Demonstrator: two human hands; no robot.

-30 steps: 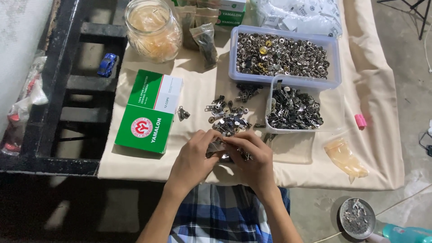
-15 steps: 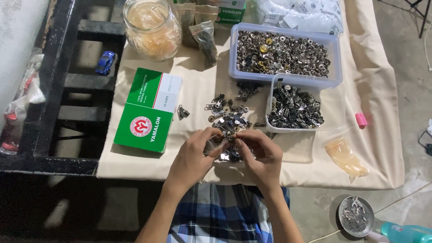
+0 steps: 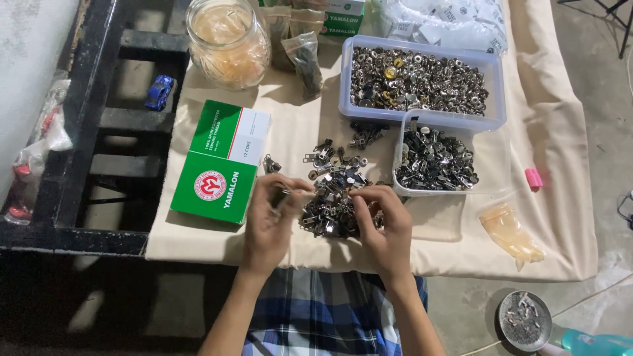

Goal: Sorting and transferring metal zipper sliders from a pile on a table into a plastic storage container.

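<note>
**Hands part over the heap of metal sliders**

Since a second ago both hands have lifted off the cloth edge and drawn apart: the left hand [image 3: 271,214] now sits to the left of the loose heap of small dark metal zipper sliders [image 3: 333,198], its fingers curled around something thin and pale pinched at the tips; what it is I cannot tell. The right hand [image 3: 386,221] rests at the heap's right edge, fingers bent down among the pieces, apparently gripping one, though the piece itself is hidden.

This looks like the picking-and-sorting step; the next move probably calls for a fine fingertip pinch to free a single slider from the tangle.

Just beyond the right hand stands a small clear plastic tub of dark sliders [image 3: 434,158], and behind it a larger clear tub of round silvery snap buttons [image 3: 422,79]. Left of the left hand lies a green and white cardboard box [image 3: 221,165]; farther back, a glass jar [image 3: 227,43]. All rest on a beige cloth [image 3: 547,132].
</note>
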